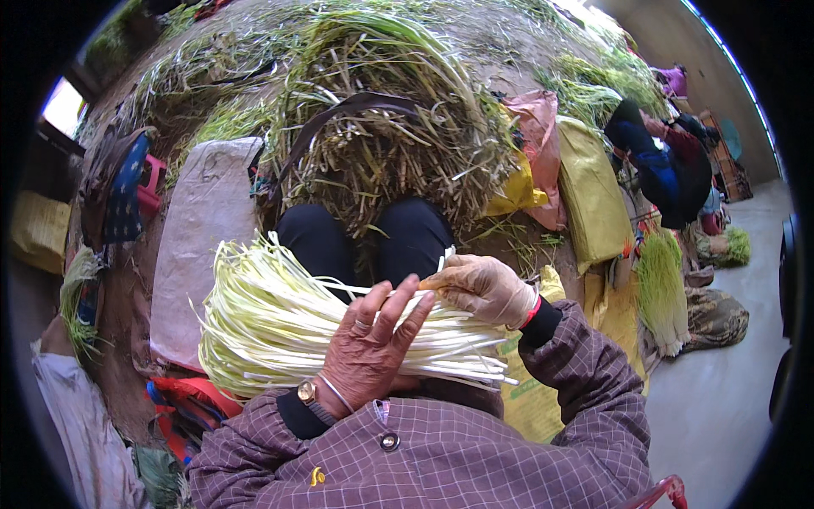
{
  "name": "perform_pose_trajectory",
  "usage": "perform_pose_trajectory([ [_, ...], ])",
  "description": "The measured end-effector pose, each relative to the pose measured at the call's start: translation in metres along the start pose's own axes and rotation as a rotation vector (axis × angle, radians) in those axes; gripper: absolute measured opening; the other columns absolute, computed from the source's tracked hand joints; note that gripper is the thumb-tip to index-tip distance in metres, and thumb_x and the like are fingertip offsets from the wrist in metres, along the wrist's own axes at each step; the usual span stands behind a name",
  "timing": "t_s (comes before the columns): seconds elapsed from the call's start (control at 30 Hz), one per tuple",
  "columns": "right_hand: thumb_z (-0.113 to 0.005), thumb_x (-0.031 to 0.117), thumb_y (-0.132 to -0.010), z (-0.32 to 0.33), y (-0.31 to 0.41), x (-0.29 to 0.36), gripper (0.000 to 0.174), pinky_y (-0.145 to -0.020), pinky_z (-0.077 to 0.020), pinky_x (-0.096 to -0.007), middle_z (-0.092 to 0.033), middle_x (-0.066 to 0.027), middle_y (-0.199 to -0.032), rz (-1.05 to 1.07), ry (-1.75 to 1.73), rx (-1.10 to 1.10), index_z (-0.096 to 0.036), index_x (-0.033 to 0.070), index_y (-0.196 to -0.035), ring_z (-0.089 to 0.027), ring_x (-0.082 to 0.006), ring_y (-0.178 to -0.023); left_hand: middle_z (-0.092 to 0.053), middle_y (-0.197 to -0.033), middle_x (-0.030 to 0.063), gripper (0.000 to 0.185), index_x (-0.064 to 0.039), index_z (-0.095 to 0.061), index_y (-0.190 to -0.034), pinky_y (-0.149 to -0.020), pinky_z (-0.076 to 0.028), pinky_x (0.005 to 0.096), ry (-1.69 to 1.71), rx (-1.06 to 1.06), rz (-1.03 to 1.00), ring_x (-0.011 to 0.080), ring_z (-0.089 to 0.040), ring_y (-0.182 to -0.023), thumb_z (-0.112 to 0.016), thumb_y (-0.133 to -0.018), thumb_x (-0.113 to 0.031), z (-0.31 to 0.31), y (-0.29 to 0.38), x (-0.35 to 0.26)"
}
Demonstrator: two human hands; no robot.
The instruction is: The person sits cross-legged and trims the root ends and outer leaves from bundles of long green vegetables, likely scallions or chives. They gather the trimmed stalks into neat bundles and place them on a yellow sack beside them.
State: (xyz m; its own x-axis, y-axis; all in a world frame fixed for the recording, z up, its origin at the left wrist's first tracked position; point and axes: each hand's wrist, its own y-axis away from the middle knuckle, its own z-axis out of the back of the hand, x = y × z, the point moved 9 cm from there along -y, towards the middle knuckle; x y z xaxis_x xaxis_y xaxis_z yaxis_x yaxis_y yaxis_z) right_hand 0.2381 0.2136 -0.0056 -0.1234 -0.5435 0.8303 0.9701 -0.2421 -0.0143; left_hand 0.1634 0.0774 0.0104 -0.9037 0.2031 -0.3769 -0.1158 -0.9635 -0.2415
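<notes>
A thick bundle of pale yellow-green stalks with white ends (280, 324) lies across my lap, leafy tips to the left. My left hand (375, 347), bare with a ring, a bangle and a watch, rests on top of the bundle with its fingers spread slightly. My right hand (486, 289), in a thin translucent glove with an orange covering at a fingertip, pinches a white stalk just above the bundle's right part. Past my knees stands a large heap of green and dried leafy stalks (394, 133), its cut ends facing me, with a dark strap over it.
A whitish wrapped block (203, 248) lies left of my knees. To the right are a yellow woven sack (591, 197), a pink sack (537, 153) and an upright green-white bundle (662, 292). Another person (668, 159) sits at the upper right. A red strap-like thing (191, 401) lies lower left.
</notes>
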Motion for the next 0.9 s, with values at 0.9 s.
perform_pose_trajectory([
  [0.9,-0.059,0.057,-0.099,0.063,0.099,0.034,0.058,-0.093,-0.0478,-0.0349,-0.069,-0.0113,-0.112,0.091,-0.166,-0.695,-0.073,0.003,-0.112,-0.062,-0.0205,-0.104,-0.064,-0.125,0.0188,0.110,0.004,-0.051,-0.139,-0.098,-0.047,0.0448,0.015,0.212,0.087,0.0347,-0.063,-0.113,-0.094,-0.048,-0.041,-0.015,-0.025,-0.002],
])
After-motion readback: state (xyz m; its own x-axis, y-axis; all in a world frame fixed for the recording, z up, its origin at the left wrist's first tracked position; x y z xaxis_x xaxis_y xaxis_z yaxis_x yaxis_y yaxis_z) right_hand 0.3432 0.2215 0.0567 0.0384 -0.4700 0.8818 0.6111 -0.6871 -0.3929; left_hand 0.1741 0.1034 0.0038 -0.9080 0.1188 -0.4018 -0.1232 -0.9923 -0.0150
